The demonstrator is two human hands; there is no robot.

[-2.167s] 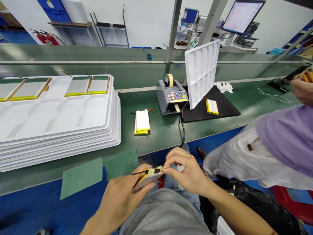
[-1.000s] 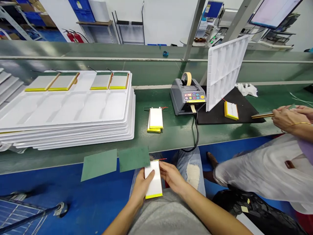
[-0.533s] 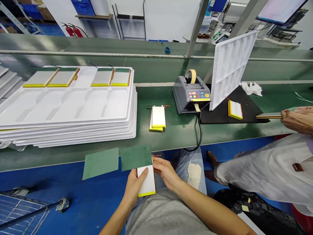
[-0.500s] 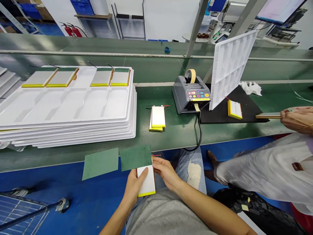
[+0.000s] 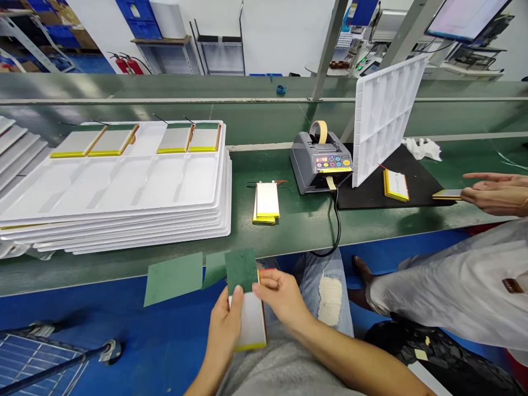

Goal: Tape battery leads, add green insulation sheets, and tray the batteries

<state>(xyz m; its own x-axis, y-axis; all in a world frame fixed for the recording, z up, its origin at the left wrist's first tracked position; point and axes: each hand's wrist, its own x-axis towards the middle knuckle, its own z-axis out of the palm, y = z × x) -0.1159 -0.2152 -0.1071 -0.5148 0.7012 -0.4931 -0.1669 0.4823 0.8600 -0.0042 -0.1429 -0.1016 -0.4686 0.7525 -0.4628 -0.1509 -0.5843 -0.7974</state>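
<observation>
In my left hand [image 5: 221, 325] is a flat pouch battery [image 5: 251, 320] with a white face and yellow edging, held low in front of me, my thumb on its face. A green paper piece [image 5: 241, 269] covers the battery's upper end. My right hand [image 5: 284, 297] grips the battery's upper right edge, its thumb on the green paper's corner; a bit of red shows by its fingers. Left of the battery, a green sheet [image 5: 175, 279] juts over the bench edge, with another green piece partly behind the held one. Beyond my hands, a small stack of batteries [image 5: 267, 199] lies on the bench.
At left stands a pile of white trays [image 5: 198, 181], the top one holding several batteries [image 5: 175, 137]. A tape dispenser [image 5: 322, 159] with a trailing cord sits right of centre. Another white tray [image 5: 383, 121] leans upright behind a black mat [image 5: 358, 198]. A co-worker's hands [image 5: 495, 192] hold a battery at right.
The green paper, earlier extending left beyond the battery, now lies narrower across its upper end. My left thumb has moved up to the paper's lower edge, and my right thumb now presses on it.
</observation>
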